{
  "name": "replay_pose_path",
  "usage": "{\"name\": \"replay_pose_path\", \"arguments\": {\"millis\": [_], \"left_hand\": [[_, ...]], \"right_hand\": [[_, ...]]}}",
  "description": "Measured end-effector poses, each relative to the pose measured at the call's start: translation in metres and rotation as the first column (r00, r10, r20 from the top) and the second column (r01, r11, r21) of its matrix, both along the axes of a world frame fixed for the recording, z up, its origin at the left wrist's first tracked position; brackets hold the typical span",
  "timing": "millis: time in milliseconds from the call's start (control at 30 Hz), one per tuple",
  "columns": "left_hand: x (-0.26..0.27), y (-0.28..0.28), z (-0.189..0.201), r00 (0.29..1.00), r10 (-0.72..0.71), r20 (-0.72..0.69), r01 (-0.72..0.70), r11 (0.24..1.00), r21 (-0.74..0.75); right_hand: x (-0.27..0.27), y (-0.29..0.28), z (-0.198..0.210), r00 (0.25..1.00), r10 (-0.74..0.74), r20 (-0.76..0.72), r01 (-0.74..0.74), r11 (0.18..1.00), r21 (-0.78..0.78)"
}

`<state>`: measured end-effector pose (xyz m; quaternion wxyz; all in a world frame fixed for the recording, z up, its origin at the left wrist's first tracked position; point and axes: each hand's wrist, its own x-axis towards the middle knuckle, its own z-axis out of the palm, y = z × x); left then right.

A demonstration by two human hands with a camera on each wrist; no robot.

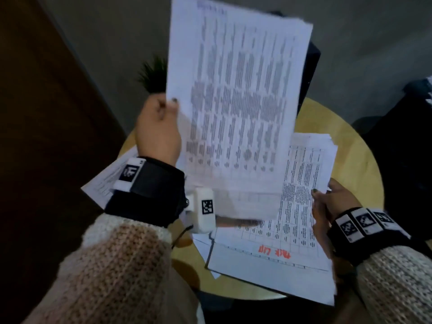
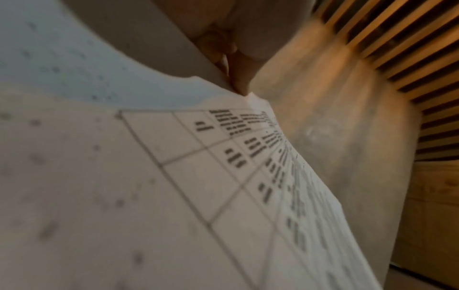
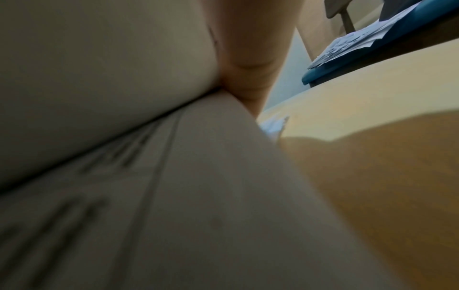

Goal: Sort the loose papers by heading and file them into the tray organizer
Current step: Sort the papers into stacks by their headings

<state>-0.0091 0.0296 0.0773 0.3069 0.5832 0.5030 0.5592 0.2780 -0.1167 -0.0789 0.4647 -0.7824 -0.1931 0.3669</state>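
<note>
left hand [image 1: 159,127] pinching left edge of raised sheaf of printed sheets [image 1: 236,97], holding it tilted up over the table [image 1: 346,160] | loose papers [image 1: 271,251] lying overlapped on table below, one with red writing | right hand [image 1: 327,206] gripping right edge of a table-top stack [image 1: 304,174], thumb on top | hands apart

- Raised sheaf of papers [image 1: 238,94]: white, printed tables, upright and tilted, far left of centre.
- Loose papers [image 1: 275,244]: overlapping sheets flat on the surface, one near sheet with red writing.
</note>
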Motion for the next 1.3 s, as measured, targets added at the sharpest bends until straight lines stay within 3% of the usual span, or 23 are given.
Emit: {"name": "replay_pose_path", "arguments": {"millis": [133,333,500,633,767,833,933,967,1067,1133,1200,1300], "left_hand": [[0.008,-0.011,-0.055,0.969,-0.132,-0.209,0.073,0.96,-0.271],[0.015,-0.028,-0.096,0.916,-0.273,-0.296,0.089,0.854,-0.512],[0.02,-0.031,-0.108,0.863,-0.381,-0.333,0.127,0.8,-0.586],[0.031,-0.035,-0.124,0.908,-0.343,-0.24,0.117,0.758,-0.641],[0.038,-0.039,-0.131,0.943,-0.329,-0.053,0.214,0.721,-0.659],[0.038,-0.038,-0.134,0.91,-0.407,-0.082,0.26,0.713,-0.651],[0.037,-0.04,-0.138,0.882,-0.448,-0.146,0.268,0.732,-0.627],[0.037,-0.041,-0.14,0.891,-0.432,-0.14,0.264,0.744,-0.614],[0.04,-0.043,-0.142,0.869,-0.466,-0.168,0.286,0.749,-0.598],[0.037,-0.039,-0.146,0.857,-0.495,-0.146,0.311,0.721,-0.619],[0.027,-0.03,-0.15,0.894,-0.417,-0.165,0.232,0.744,-0.627],[0.001,-0.009,-0.153,0.836,-0.207,-0.508,-0.142,0.812,-0.566]], "right_hand": [[-0.003,-0.003,0.004,0.983,-0.017,-0.183,0.041,0.991,0.127],[-0.009,0.002,0.003,0.987,0.063,-0.145,-0.04,0.987,0.157],[-0.012,0.004,0.0,0.973,0.068,-0.221,-0.018,0.976,0.217],[-0.011,0.007,-0.006,0.979,0.111,-0.172,-0.066,0.966,0.249],[-0.013,0.008,-0.006,0.993,-0.016,-0.113,0.035,0.985,0.17],[-0.012,0.01,-0.004,0.994,-0.067,-0.087,0.078,0.989,0.128],[-0.018,0.009,-0.001,0.954,-0.133,-0.267,0.176,0.974,0.143],[-0.019,0.01,-0.003,0.956,-0.09,-0.278,0.129,0.983,0.128],[-0.014,0.012,-0.016,0.986,0.163,0.045,-0.155,0.977,-0.145],[-0.01,0.011,-0.02,0.966,0.224,0.127,-0.182,0.943,-0.278],[-0.007,0.01,-0.018,0.973,0.21,0.099,-0.175,0.943,-0.282],[-0.007,0.01,-0.013,0.973,0.214,0.088,-0.182,0.943,-0.279]]}}
